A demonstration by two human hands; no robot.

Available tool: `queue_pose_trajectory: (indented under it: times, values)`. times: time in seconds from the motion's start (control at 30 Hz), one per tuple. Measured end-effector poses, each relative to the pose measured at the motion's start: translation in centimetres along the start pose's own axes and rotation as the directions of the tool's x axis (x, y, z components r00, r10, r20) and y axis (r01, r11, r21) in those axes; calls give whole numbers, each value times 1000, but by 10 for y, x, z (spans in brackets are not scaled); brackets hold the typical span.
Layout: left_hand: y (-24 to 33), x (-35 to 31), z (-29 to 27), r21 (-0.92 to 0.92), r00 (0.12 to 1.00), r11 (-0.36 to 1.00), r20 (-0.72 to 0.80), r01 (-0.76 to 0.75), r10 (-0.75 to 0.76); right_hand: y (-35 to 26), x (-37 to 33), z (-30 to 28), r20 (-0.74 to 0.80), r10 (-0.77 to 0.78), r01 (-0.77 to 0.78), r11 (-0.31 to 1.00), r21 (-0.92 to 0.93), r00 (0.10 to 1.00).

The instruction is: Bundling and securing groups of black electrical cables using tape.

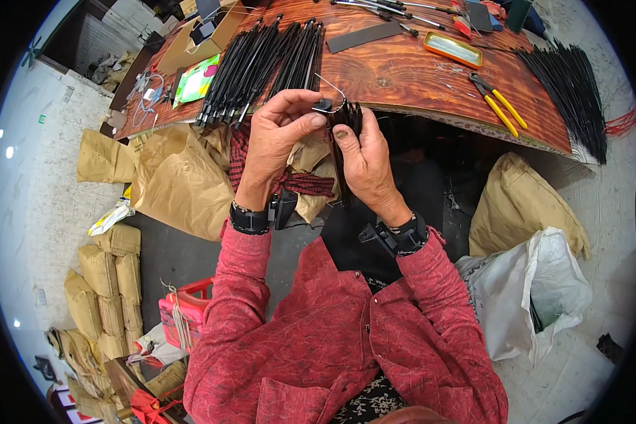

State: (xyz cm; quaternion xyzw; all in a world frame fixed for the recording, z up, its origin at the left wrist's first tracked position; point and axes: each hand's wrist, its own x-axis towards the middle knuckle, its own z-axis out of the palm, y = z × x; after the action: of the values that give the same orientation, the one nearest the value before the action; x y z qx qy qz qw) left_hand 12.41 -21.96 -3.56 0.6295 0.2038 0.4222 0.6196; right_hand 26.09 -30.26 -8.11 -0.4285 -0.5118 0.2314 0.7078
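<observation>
My left hand (281,134) is raised at the table's front edge, thumb and forefinger closed on a small black piece (322,104). A thin pale wire (338,87) curves up from beside that piece. Close by on the right, my right hand (366,168) is wrapped round a bunch of slim black rods (349,116). Their ends stick up above the thumb, and their lower lengths hang beneath the hand. The two hands are nearly touching at the fingertips. Whether the wire is fixed to the black piece or to the rods is too small to tell.
On the wooden table (403,92) lie piles of black rods (244,71), yellow-handled pliers (498,106), a shallow tin (452,51) and a dark flat strip (364,37). Another black bundle (565,92) overhangs the right edge. Brown paper sacks (180,180) and a white sack (502,304) flank me.
</observation>
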Motion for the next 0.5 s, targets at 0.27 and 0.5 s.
queue_pose_trajectory:
  times: [0.27, 0.5]
  values:
    - [-6, 0, -4, -38, 1000, 999, 2, 22, -22, 3, -1, -2, 37, 63, -64, 997, 45, 997]
    - [-12, 0, -4, -67, 1000, 998, -5, -2, 2, -1, -1, -1, 51, 47, -50, 996, 67, 998]
